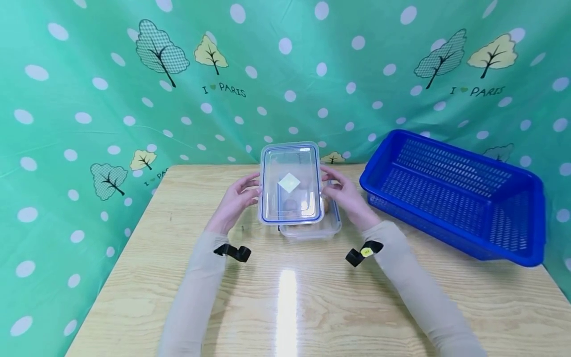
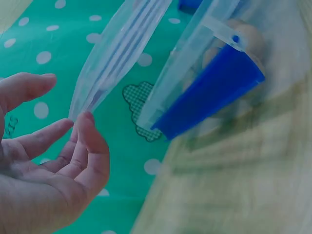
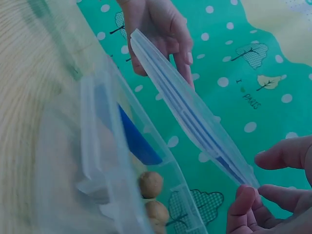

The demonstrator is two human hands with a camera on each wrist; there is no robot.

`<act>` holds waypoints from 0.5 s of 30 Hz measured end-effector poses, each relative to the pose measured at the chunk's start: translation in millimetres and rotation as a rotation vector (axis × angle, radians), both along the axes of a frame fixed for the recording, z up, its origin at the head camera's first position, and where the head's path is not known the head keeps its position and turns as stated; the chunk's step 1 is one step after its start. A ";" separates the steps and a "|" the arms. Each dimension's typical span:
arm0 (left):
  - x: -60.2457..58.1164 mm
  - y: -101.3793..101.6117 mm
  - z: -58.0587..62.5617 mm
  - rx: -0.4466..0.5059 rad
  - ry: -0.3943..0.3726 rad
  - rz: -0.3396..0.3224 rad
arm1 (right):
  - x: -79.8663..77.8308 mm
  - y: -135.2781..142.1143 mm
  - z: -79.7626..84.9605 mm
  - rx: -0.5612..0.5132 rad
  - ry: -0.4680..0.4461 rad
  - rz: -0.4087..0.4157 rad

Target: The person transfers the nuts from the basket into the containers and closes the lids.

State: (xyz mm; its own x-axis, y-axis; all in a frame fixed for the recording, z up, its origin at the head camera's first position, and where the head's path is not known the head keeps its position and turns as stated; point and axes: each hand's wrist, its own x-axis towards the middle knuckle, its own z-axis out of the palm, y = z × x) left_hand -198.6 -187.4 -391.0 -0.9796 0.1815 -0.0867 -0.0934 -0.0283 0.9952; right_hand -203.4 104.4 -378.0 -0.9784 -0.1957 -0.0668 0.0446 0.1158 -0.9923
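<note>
A clear plastic lid [image 1: 292,161] with a blue seal and a pale diamond-shaped patch is held up between both hands, above a clear plastic container [image 1: 333,225]. My left hand [image 1: 233,204] holds the lid's left edge at the fingertips; its thumb stands apart from it in the left wrist view. My right hand [image 1: 351,201] supports the right edge with bent fingers, the thumb also apart. Inside the container lie several round brown balls [image 3: 151,185], partly hidden by the lid in the head view. A blue panel [image 2: 212,92] shows at the container's side.
A blue perforated basket [image 1: 428,228] stands at the right of the wooden table [image 1: 147,277], near its back edge. Behind the table hangs a green dotted cloth [image 1: 290,59]. Each wrist wears a black strap, the right one [image 1: 363,252] bearing a yellow label.
</note>
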 end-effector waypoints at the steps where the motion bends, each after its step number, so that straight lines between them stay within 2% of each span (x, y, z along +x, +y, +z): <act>1: -1.5 1.5 2.7 -0.002 -0.001 -0.010 | -1.3 2.3 3.0 0.006 -0.004 -0.003; 7: -6.6 8.7 15.9 0.012 0.000 -0.067 | -6.7 13.9 16.0 0.037 0.005 -0.013; 15: -5.2 11.6 19.1 0.107 0.038 -0.103 | -5.4 23.7 18.9 0.045 0.061 0.009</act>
State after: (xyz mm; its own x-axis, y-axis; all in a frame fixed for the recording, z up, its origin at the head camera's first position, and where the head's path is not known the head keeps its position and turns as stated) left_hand -203.7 -175.8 -371.8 -0.9574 0.2876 -0.0247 -0.0636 -0.1267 0.9899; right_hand -208.8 128.0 -359.1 -0.9792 -0.2024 -0.0163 -0.0168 0.1604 -0.9869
